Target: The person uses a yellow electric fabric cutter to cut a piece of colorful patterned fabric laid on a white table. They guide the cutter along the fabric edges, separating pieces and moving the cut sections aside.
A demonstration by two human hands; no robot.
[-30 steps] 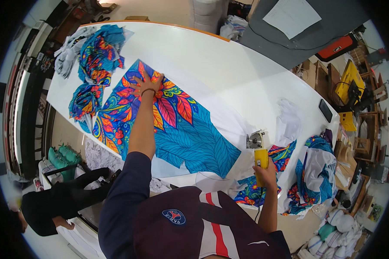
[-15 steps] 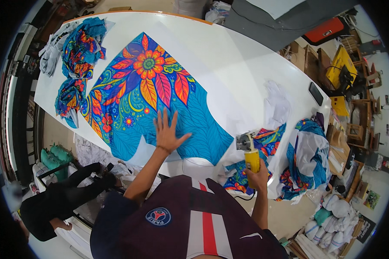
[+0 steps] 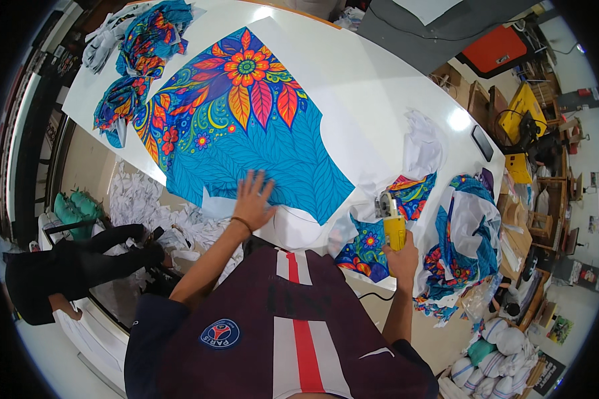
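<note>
A large cut fabric panel [image 3: 266, 159] lies flat on the white table, blue with a leaf pattern and bright flowers toward its far end. My left hand [image 3: 253, 203] rests palm down at its near edge, fingers spread. Beside the hand, a pale corner of fabric or paper [image 3: 217, 206] shows. In my right hand [image 3: 402, 259] is a yellow electric fabric cutter [image 3: 396, 229], its metal head pointing away from me. Under and around the cutter lie patterned scraps [image 3: 366, 247]. The blade's contact with anything cannot be made out.
Crumpled patterned fabric [image 3: 154, 40] is heaped at the table's far left, and another heap [image 3: 471, 226] sits at the right. A black phone [image 3: 482, 143] lies near the right edge. White scraps [image 3: 140, 199] cover the floor at left, near another person [image 3: 80, 266] in black.
My left hand has slid toward me and leftward, from the panel's surface to its near edge. The cutter has shifted slightly in my right hand's grip area. The whole view has moved.
</note>
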